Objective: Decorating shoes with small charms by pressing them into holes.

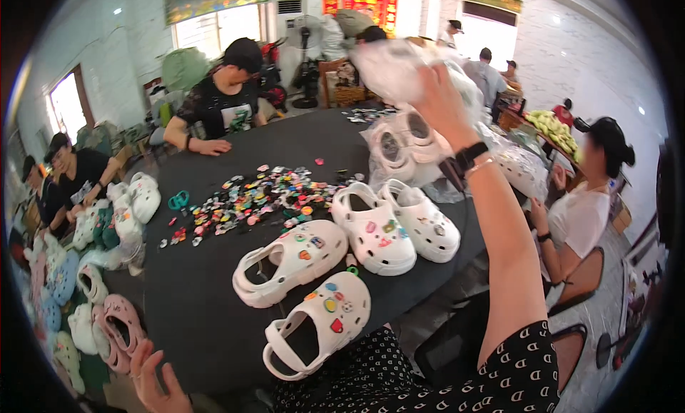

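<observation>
My right hand (444,103) is raised over the far right part of the table, closed on a clear plastic bag (389,70). Motion smears the bag; something whitish, perhaps a clog, shows in it. Low at the left, my left hand (158,384) has its fingers spread and holds nothing, close to a pair of pink clogs (123,320). In front of me lie a white clog with charms (335,309) near the table edge and another white clog (307,249) behind it. To their right stands a pair of white clogs (374,231) with colourful charms.
A heap of small colourful shoe charms (271,199) covers the middle of the black table (193,292). Bagged white clogs (401,145) lie beyond the pair. More clogs (64,277) are piled at the left. Co-workers sit across, left and right (578,192).
</observation>
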The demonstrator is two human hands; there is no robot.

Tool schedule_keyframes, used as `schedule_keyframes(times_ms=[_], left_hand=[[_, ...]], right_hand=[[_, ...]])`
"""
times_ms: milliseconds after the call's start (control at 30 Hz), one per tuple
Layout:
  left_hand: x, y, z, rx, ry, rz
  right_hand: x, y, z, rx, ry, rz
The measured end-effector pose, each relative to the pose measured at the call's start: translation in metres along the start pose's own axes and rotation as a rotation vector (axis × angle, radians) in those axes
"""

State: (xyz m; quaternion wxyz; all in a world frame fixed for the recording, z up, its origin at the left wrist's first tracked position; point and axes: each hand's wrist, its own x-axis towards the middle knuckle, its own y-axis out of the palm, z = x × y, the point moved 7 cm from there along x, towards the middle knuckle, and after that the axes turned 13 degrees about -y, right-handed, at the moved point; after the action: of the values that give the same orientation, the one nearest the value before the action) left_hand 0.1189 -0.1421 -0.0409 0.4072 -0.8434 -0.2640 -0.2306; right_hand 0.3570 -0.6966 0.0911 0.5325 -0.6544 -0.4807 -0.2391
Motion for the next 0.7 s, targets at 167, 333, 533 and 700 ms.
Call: schedule_keyframes(times_ms=[167,333,533,700], left_hand=[[0.003,0.019,0.003,0.031,0.007,0.104],[0.001,0.023,0.015,0.036,-0.066,0.133],[-0.001,0.041,0.006,0.046,-0.082,0.168],[-0.005,0.045,0.009,0.066,-0.053,0.203]], right_hand=[[-0.105,0.074,-0.05,-0.224,0.03,0.285],[-0.092,0.102,-0.037,-0.269,-0.031,0.34],[-0.069,0.119,-0.054,-0.308,-0.001,0.367],[-0.068,0.14,-0.024,-0.07,-0.077,0.447]])
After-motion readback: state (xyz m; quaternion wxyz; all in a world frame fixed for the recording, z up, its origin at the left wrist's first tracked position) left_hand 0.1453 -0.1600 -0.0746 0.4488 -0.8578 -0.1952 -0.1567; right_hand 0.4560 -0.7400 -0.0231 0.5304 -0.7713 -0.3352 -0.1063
